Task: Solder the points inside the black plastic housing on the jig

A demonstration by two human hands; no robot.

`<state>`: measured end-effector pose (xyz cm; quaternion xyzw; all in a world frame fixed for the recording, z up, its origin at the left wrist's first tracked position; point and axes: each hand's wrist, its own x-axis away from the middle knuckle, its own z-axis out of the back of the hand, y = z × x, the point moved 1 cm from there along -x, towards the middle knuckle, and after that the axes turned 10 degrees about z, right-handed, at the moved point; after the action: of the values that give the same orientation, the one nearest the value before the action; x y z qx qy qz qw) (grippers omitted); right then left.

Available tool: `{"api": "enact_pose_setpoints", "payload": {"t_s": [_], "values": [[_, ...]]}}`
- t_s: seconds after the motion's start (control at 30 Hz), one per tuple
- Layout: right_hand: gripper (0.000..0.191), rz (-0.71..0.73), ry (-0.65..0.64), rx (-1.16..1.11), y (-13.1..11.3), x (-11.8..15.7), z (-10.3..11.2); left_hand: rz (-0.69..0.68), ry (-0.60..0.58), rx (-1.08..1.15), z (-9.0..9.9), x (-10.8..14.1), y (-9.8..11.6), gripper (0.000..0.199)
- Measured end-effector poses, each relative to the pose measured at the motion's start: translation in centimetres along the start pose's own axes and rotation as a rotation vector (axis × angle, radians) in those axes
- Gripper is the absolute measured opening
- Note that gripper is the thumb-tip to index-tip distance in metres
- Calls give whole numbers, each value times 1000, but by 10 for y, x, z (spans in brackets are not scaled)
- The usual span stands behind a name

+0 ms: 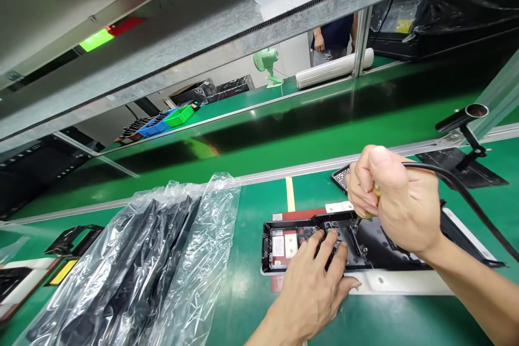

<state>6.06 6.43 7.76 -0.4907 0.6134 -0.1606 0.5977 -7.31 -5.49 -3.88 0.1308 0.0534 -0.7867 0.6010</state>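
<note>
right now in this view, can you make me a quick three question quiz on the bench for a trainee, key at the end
1. Open question: what see-through material lies on the green bench to the left of the long black plastic housing?
2. True or false: the left hand is well away from the housing.
3. Fill in: the ____ hand is closed on a yellow-handled tool, and a thick black cable runs to that hand's grip.

Key:
1. Crinkled clear plastic, with black parts showing through it.
2. False; its fingers lie over the housing.
3. Right hand.
</note>
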Motion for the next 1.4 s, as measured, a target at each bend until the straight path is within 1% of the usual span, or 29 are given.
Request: {"api": "enact_pose_setpoints", "payload": {"t_s": [0.3, 0.57, 0.83, 0.93, 1.17, 1.4], "values": [[45, 14, 21, 19, -1, -1, 0, 12, -1, 1, 0, 0, 2, 54], [43, -13, 37, 11, -1, -3, -1, 16, 1, 12, 1, 0, 3, 54], [45, -43, 64, 18, -3, -4, -1, 18, -6, 8, -1, 0, 4, 56], [45, -51, 71, 18, -4, -5, -1, 13, 9, 5, -1, 0, 4, 56], [47, -44, 72, 35, -3, -6, -3, 10, 10, 7, 0, 0, 3, 56], [48, -86, 75, 11, -6, -7, -3, 11, 14, 13, 1, 0, 5, 57]]}}
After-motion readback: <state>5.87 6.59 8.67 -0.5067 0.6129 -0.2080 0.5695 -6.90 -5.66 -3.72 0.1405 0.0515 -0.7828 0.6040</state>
